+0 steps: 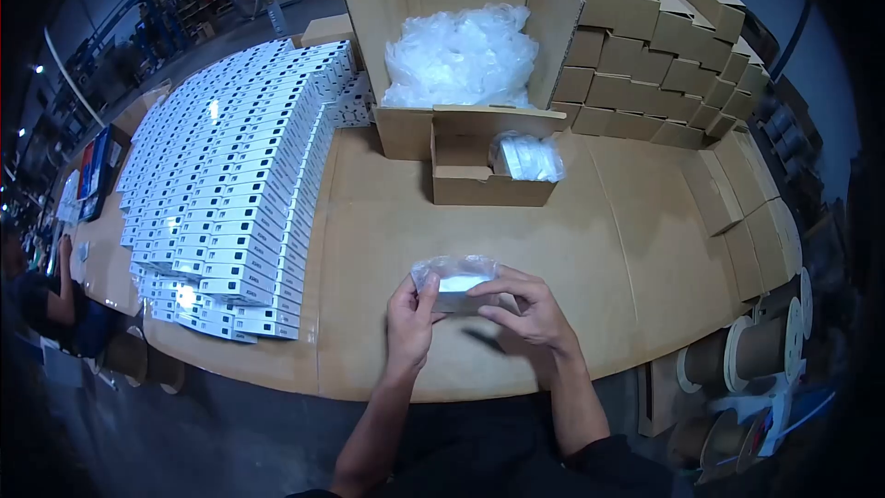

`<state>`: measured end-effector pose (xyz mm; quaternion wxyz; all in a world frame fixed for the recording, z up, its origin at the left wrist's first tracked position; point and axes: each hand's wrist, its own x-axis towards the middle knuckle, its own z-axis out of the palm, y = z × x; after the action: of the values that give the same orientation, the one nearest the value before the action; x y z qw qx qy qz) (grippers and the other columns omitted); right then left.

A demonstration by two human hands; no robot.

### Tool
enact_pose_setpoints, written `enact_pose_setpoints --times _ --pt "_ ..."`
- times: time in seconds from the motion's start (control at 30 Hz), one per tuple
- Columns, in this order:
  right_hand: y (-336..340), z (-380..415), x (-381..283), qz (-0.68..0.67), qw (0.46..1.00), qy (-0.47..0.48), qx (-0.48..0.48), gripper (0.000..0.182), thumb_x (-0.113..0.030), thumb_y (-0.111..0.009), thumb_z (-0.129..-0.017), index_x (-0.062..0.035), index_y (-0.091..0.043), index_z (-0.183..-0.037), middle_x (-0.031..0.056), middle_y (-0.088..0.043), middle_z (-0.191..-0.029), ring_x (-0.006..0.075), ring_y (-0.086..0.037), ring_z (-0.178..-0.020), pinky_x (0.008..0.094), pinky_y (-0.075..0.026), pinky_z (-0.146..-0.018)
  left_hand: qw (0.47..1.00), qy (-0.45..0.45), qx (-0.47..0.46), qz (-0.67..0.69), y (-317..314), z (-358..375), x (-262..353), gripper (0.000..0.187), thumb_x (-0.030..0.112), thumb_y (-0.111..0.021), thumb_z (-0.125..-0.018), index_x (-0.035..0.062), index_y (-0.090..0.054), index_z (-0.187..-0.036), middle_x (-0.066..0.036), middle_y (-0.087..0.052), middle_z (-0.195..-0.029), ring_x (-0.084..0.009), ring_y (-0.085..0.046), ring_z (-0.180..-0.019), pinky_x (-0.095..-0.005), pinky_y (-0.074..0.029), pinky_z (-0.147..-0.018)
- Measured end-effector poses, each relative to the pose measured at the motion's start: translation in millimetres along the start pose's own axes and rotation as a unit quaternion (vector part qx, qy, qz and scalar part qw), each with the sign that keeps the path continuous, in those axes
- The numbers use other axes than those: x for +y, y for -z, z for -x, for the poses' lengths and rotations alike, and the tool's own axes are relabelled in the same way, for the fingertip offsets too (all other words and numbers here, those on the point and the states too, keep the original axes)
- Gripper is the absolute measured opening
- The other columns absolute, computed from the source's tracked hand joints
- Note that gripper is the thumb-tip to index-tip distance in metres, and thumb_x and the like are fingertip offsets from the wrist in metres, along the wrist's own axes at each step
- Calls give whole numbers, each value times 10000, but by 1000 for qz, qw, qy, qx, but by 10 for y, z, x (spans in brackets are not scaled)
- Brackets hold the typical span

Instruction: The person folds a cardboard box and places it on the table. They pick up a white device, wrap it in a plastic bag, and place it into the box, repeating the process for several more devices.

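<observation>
A small white box in a clear plastic bag [454,282] is held just above the near middle of the table. My left hand [411,321] grips its left end, thumb on the near face. At the right end my right hand [530,312] is closed on it, with the index finger along the upper side and the thumb below. Beyond the hands stands an open brown carton [493,192], with several bagged white packs [530,159] in its right half. Behind it, a large open cardboard box [403,134] holds a heap of clear plastic bags [461,55].
On the left rises a big stack of white boxes [230,184]. Brown cartons [636,74] are piled at the back right, and more cartons [737,194] line the right edge. Cable reels [770,337] stand below right. Another person [55,300] is at the far left.
</observation>
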<state>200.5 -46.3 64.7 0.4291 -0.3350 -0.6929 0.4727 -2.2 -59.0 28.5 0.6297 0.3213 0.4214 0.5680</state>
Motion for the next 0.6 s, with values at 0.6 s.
enact_pose_setpoints --times 0.6 --pt "7 -153 -6 104 994 11 9 331 -45 -792 -850 -31 -752 -1178 171 -766 -1088 294 -747 -978 385 -588 -864 998 10 -50 -21 108 -1 174 386 272 -453 -1131 70 -456 -1460 -104 -616 -1171 -201 -682 -1051 -383 -637 -850"
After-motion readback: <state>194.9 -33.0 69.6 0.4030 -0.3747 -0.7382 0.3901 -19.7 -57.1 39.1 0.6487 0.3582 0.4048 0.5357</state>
